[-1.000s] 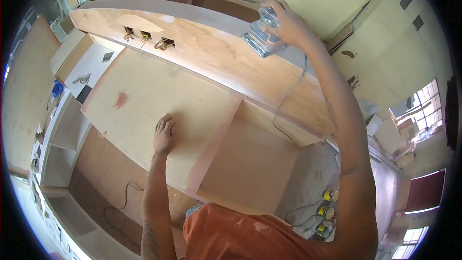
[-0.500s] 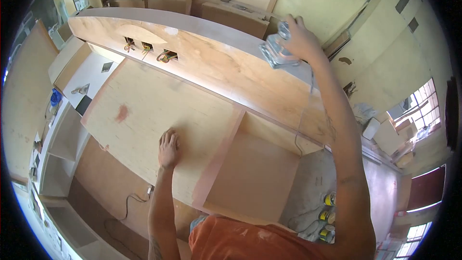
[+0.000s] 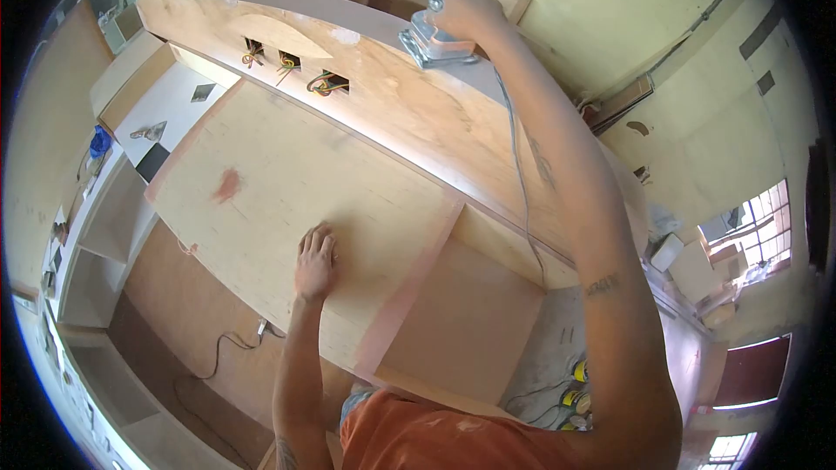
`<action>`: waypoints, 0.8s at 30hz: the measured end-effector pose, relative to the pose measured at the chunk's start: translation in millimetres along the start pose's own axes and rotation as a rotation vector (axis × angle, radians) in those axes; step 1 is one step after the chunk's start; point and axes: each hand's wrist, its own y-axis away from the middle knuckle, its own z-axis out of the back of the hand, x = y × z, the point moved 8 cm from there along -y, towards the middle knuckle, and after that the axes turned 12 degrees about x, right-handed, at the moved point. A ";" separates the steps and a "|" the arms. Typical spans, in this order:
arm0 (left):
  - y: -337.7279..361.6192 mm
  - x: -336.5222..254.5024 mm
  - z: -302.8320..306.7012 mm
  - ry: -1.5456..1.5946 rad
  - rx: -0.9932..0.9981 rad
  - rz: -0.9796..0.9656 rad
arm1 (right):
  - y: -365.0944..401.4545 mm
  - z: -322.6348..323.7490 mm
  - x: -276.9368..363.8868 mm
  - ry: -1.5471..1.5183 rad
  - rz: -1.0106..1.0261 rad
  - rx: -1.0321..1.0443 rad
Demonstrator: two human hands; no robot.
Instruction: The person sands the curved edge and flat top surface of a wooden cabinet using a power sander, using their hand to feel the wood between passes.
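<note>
My right hand [image 3: 470, 10] grips an electric sander [image 3: 427, 45], whose flat base rests on the grey curved top edge [image 3: 335, 20] of a wooden headboard-like panel [image 3: 418, 104]. A cord [image 3: 519, 165] hangs from the sander down over the panel's face. Lower down, my left hand [image 3: 316, 263] lies on a pale plywood board [image 3: 287, 165]. Its fingers rest on the surface with nothing held. Pinkish-red filler marks the board's edges, and a red smudge [image 3: 228, 184] sits at its left part.
Loose wires [image 3: 326, 83] poke from several cutouts in the panel. To the right of the board is an open recess [image 3: 461, 313]. Yellow-labelled cans [image 3: 575, 399] stand on the floor near my right elbow. White shelving [image 3: 104, 287] lies left, and a black cable [image 3: 222, 344] trails below.
My right hand and the sander have moved left along the panel's top edge. The left hand stays on the board. The view has shifted slightly.
</note>
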 end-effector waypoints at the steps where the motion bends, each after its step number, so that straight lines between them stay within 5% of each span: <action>1: -1.3 2.1 -1.3 0.001 -0.001 0.002 | -6.4 0.5 7.5 0.001 0.029 -0.015; 8: -2.5 -2.8 1.2 0.000 -0.041 -0.022 | -10.4 0.4 26.9 -0.099 0.220 -0.014; 14: -0.2 -0.5 1.1 0.030 -0.055 -0.053 | 54.8 -0.6 -39.1 -0.214 0.262 0.063; 20: 0.7 0.7 1.3 0.015 -0.047 -0.010 | 153.9 5.3 -128.6 -0.476 0.102 0.100; 24: 0.8 -1.2 -0.7 0.016 -0.079 -0.028 | 183.1 1.3 -181.2 -0.301 -0.027 0.048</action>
